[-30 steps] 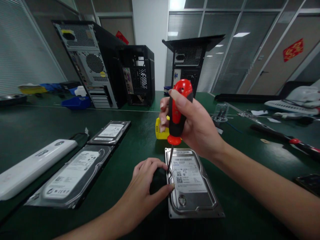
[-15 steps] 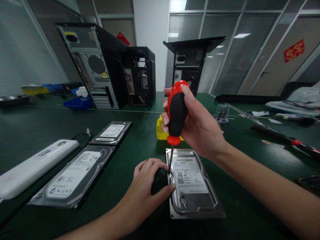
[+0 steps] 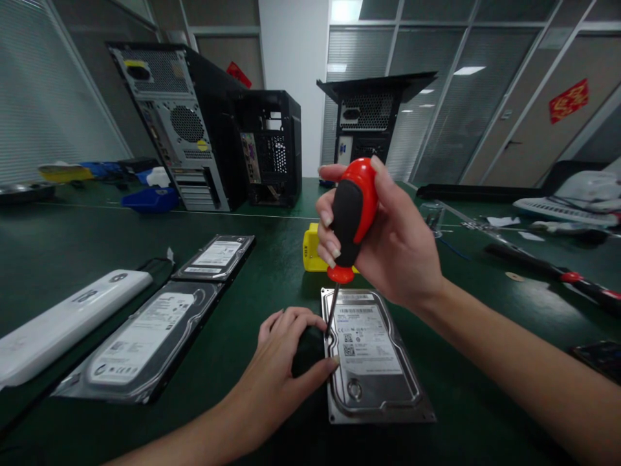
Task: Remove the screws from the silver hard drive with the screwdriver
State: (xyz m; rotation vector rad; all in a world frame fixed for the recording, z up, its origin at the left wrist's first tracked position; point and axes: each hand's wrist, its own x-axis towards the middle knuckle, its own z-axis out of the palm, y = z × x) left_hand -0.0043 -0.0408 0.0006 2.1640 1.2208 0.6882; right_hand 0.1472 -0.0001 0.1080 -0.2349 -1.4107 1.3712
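A silver hard drive (image 3: 373, 343) with a white label lies flat on the green table in front of me. My right hand (image 3: 392, 239) is wrapped round the red and black handle of a screwdriver (image 3: 350, 213), a fingertip near its top. The shaft slants down, and its tip meets the drive at a screw spot on the left edge. From the left, my left hand (image 3: 286, 369) steadies that edge, index fingertip beside the screwdriver tip and thumb on the rim. The screw itself is too small to make out.
Two more hard drives (image 3: 145, 336) lie at the left, beside a white power strip (image 3: 72, 320). Behind the screwdriver sits a yellow holder (image 3: 313, 249). Computer cases (image 3: 213, 129) stand at the back, near a blue tray (image 3: 150, 200). A clear cup (image 3: 431, 217) is at the right.
My right hand has turned the screwdriver handle, so more red now shows on its right side, and the handle has tilted slightly rightward. My left hand and the drive have stayed practically in place.
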